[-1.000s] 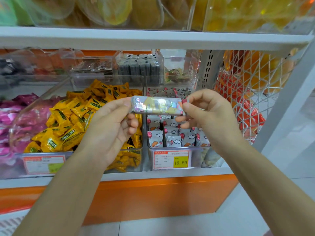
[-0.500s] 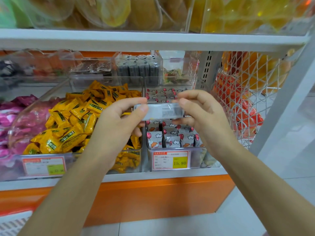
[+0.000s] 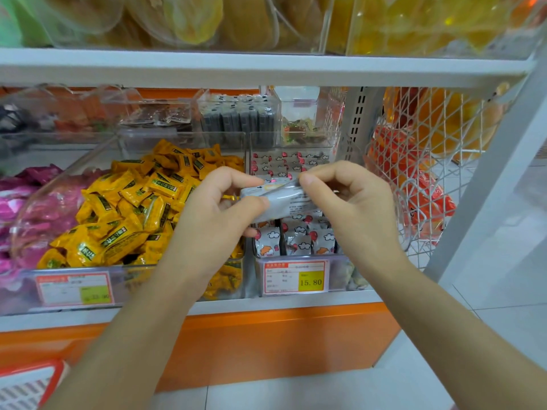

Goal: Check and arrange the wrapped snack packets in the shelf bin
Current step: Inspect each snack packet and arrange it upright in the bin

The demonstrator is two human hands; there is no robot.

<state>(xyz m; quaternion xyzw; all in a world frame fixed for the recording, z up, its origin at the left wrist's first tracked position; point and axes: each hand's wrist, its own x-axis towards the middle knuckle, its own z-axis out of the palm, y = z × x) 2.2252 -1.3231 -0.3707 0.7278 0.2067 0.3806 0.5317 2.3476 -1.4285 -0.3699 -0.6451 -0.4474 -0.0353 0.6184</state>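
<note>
The left hand (image 3: pixel 213 214) is pinching the left end of a grey wrapped snack packet (image 3: pixel 278 199), its grip pressed closed with the thumb on the near face and the fingers curled behind. The forearm is reaching up from the lower left, wrist bent slightly inward. The packet is lying roughly level in the air between both hands, above the front of the clear shelf bin (image 3: pixel 296 261). The right hand (image 3: pixel 352 202) is gripping the packet's right end, thumb and forefinger squeezed together on it and the other fingers folded into the palm; its forearm is coming in from the lower right.

Farthest left, a bin is holding pink packets (image 3: pixel 20 202). Beside it, a clear bin is brimming with loose yellow packets (image 3: pixel 127 208). The shelf bin under the hands is holding grey packets printed with clouds (image 3: pixel 296 241), standing in rows, and a price tag (image 3: pixel 296 276) reading 15.80 is sitting on its front wall. To the right, a white wire basket (image 3: pixel 429 161) is holding orange packets (image 3: pixel 426 196).
</note>
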